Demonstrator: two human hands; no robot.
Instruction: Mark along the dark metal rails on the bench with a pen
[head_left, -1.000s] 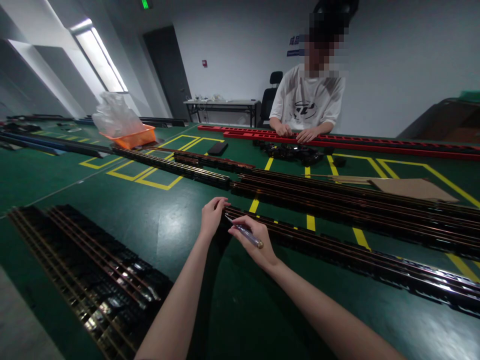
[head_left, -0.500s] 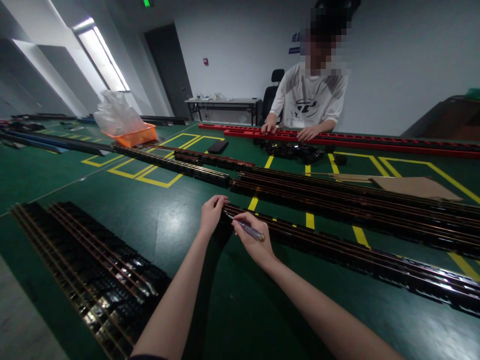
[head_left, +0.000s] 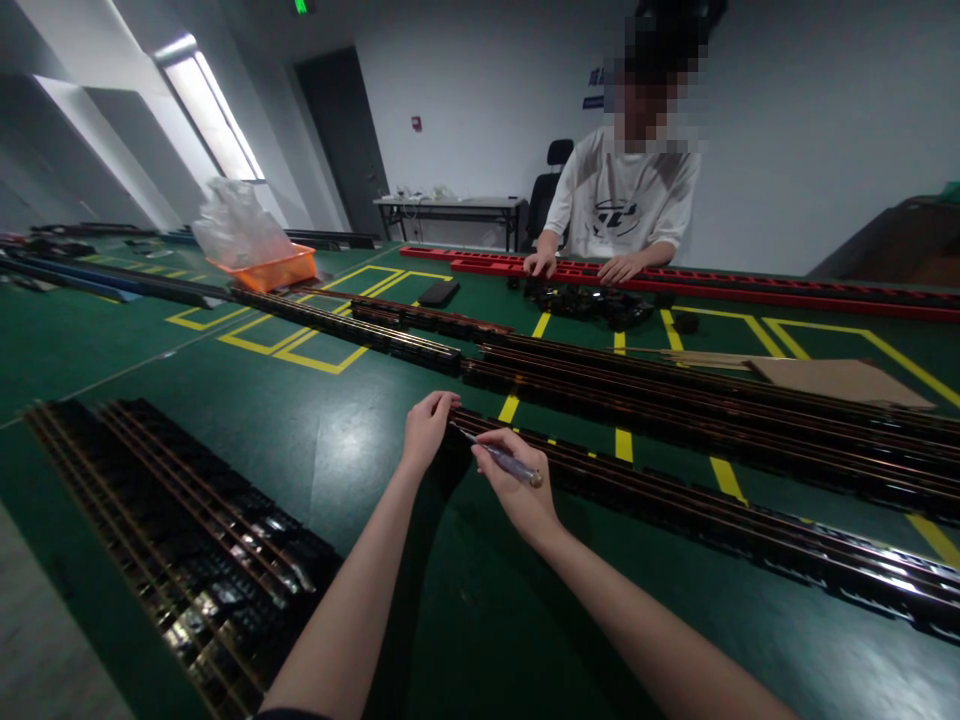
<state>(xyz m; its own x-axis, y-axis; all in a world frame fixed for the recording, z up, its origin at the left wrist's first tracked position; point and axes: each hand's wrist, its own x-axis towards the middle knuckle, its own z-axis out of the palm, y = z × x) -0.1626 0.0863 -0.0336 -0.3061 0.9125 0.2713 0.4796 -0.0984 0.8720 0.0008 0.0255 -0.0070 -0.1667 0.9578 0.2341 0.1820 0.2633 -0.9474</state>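
My left hand (head_left: 426,432) is closed at the near-left end of a long black rail (head_left: 675,497) with copper-coloured strips, its fingertips pinching that end. In my right hand (head_left: 525,505) is a screwdriver (head_left: 511,464) with a translucent purplish handle. Its thin shaft points left toward the rail's end, beside my left fingertips. Whether the tip touches the rail is too small to tell. The rail runs off to the lower right across the green table (head_left: 360,440).
Bundles of similar rails lie at left (head_left: 187,520) and beyond my hands (head_left: 637,400). Farther off are an orange bin (head_left: 274,270) with a plastic bag, a dark flat box (head_left: 439,292) and a cardboard piece (head_left: 840,382). Across the table a person (head_left: 619,200) works at red rails (head_left: 787,295).
My right hand and the screwdriver have shifted slightly right, the tip backing a little from the rail's end. My left hand keeps its hold. The whole view has drifted slightly.
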